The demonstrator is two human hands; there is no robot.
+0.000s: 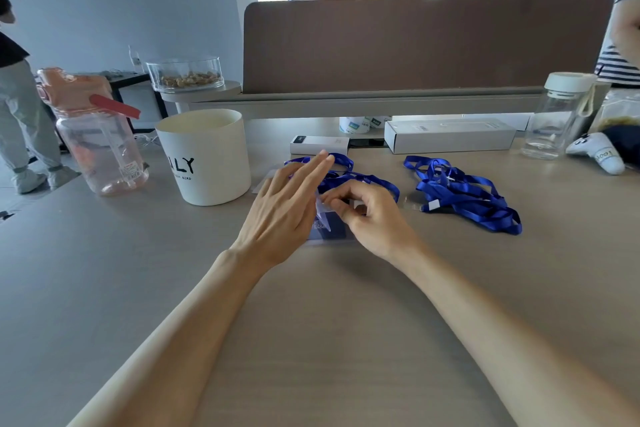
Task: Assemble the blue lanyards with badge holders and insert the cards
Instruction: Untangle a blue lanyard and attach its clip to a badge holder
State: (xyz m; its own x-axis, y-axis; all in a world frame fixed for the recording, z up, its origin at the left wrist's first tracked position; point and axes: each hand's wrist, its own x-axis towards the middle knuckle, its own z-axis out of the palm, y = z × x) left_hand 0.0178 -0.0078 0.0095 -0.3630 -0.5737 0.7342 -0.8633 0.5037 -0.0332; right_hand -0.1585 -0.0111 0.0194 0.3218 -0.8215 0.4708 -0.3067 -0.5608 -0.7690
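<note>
A clear badge holder (329, 236) with a dark blue card inside lies flat on the table between my hands. My left hand (284, 208) rests on its left side with the fingers straight and pointing away. My right hand (367, 215) has its fingers curled and pinches the holder's top edge. A blue lanyard (360, 180) lies just behind my hands, partly hidden by them. A second tangle of blue lanyards (464, 194) lies to the right with a small white clip showing.
A white cup (207, 156) stands left of my hands, a pink-lidded water jug (100, 135) further left. White boxes (450, 135) and a clear bottle (557, 118) line the back under a brown divider (415, 42). People stand beyond.
</note>
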